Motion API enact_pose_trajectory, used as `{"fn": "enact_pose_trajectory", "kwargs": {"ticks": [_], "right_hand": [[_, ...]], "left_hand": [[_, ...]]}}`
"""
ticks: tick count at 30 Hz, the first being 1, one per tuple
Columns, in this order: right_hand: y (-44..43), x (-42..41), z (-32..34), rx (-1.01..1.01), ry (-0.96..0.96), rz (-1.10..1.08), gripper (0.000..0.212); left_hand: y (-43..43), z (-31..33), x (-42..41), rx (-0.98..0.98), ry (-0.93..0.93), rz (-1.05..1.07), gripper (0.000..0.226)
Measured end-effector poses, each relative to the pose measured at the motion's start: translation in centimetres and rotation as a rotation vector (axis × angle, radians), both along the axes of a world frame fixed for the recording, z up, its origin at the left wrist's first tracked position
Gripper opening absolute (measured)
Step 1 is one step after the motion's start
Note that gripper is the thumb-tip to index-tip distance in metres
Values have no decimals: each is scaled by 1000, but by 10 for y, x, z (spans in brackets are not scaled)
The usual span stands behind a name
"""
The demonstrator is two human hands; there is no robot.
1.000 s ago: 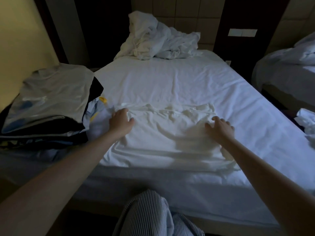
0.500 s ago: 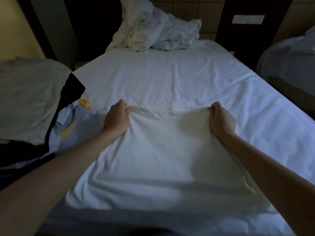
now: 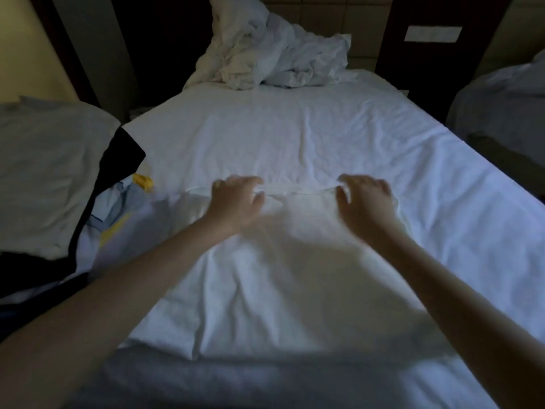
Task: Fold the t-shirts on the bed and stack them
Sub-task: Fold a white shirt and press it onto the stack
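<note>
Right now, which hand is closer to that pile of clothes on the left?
Left. The left hand is at the far edge of the white t-shirt, nearer the pile of clothes; the right hand is farther right along that edge.

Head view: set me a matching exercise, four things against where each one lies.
Things:
1 white t-shirt
2 crumpled bedding
3 grey garment
4 second bed

Places:
A far end of the bed
B top of the pile on the left
C right edge of the view
D under the left hand and right hand

Pairs: 1-D, 2-A, 3-B, 4-C
</note>
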State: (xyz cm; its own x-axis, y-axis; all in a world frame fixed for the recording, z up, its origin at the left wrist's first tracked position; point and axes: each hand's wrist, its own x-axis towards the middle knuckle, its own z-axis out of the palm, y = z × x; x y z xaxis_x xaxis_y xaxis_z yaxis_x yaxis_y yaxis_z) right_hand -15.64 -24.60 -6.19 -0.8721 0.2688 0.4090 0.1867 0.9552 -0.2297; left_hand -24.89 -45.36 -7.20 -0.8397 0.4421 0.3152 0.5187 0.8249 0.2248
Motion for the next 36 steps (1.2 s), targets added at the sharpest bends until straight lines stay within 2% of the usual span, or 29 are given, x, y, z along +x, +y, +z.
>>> {"fn": "enact_pose_trajectory", "kwargs": {"ticks": [2, 4, 7, 11, 13, 15, 17, 20, 24, 30, 33, 36], "right_hand": [[-29, 29, -15, 42, -162, 130, 45], [-36, 49, -39, 115, -324, 165, 55], [-23, 54, -52, 141, -344, 136, 79], [-26, 51, -56, 150, -351, 131, 86], [-36, 59, -53, 81, -297, 130, 83], [-61, 80, -53, -8, -188, 202, 66], [-98, 106, -63, 76, -52, 263, 47], [-131, 125, -75, 134, -56, 270, 48], [-124, 123, -78, 165, -32, 268, 48], [-124, 123, -84, 145, 16, 273, 46], [-124, 123, -81, 135, 94, 274, 43], [-129, 131, -78, 81, 200, 255, 33]], "left_hand": [[9, -14, 32, -166, -117, -133, 49], [6, -33, 48, -305, -235, -170, 47], [-1, -45, 45, -301, -290, -136, 49], [7, -45, 44, -332, -257, -118, 52], [7, -44, 44, -340, -269, -116, 53], [8, -41, 37, -338, -280, -130, 52], [17, -32, 23, -282, -243, -123, 45], [44, -19, -5, -200, -181, -88, 38], [62, -27, -21, -132, -259, -75, 70], [52, -39, -6, -99, -171, -97, 66], [34, -34, 20, -122, -213, -172, 70], [16, -22, 54, -233, -278, -223, 90]]}}
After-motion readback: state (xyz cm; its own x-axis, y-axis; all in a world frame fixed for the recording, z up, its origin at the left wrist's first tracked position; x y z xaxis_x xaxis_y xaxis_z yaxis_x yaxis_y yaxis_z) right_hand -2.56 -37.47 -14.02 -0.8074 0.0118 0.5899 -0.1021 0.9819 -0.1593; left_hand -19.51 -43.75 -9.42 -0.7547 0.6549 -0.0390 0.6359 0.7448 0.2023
